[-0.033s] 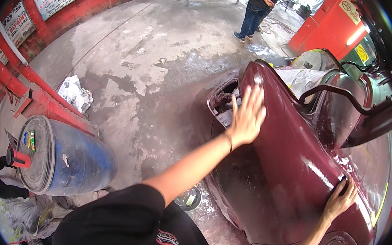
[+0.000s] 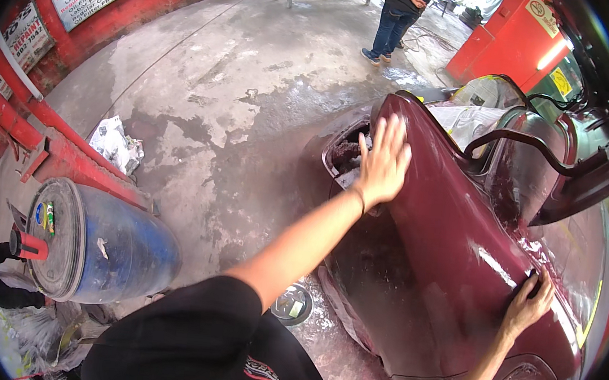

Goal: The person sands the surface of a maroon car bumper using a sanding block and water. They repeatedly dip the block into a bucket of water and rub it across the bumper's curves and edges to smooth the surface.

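Note:
My left hand (image 2: 384,161) lies over the upper part of a glossy maroon car body panel (image 2: 452,239), palm down with fingers spread, beside an opening (image 2: 347,157) with ragged material inside. My left forearm crosses from the lower middle in a black sleeve. Near the panel's right edge, my right hand (image 2: 531,300) has its fingers curled round a small dark shape that I cannot make out. A pale streak of glare or residue shows just above that hand. Beyond the panel, black raised trim and a body part stand open at the upper right, near plastic sheeting.
A blue drum (image 2: 126,247) stands at lower left near a red barrier (image 2: 42,131) and crumpled paper (image 2: 116,145). A round dark container (image 2: 291,305) sits on the floor by the car. People (image 2: 399,17) stand at the back, near a red structure (image 2: 498,40) and metal frame.
My left hand has moved a little upward along the maroon panel. My right hand has shifted very slightly upward too.

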{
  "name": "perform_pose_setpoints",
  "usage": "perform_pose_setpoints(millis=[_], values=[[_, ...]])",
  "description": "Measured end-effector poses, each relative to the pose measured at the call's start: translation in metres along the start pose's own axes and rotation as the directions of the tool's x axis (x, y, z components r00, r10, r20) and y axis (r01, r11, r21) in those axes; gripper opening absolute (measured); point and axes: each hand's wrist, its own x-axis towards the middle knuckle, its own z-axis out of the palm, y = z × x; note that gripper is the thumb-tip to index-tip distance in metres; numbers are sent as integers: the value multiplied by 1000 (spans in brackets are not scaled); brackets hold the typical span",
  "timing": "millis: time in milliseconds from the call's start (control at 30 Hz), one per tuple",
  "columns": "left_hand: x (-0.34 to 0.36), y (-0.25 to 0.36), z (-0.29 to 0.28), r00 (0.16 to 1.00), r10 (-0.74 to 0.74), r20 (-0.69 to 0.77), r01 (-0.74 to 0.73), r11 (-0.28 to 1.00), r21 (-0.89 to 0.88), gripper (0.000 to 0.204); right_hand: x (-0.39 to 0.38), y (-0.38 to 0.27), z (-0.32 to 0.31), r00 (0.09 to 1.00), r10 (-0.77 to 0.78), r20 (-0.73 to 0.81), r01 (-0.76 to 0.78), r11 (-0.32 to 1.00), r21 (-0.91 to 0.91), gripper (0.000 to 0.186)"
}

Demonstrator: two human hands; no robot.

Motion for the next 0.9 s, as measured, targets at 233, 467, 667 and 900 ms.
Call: perform_pose_setpoints(millis=[233, 467, 667, 900], values=[[20, -46, 15, 997, -64, 38, 69, 989, -134, 76, 6, -110, -13, 988, 10, 151, -49, 965, 256, 30], [93, -104, -17, 962, -52, 267, 96, 983, -155, 74, -2, -179, 82, 986, -140, 91, 151, 980, -128, 38], [49, -113, -27, 956, -4, 293, 95, 950, -298, 78, -5, -193, 101, 997, 24, -73, -45, 953, -300, 35], [154, -164, -17, 870, -48, 491, 170, 963, -207, 78, -13, -204, 126, 986, 146, -80, -164, 929, -332, 39]])
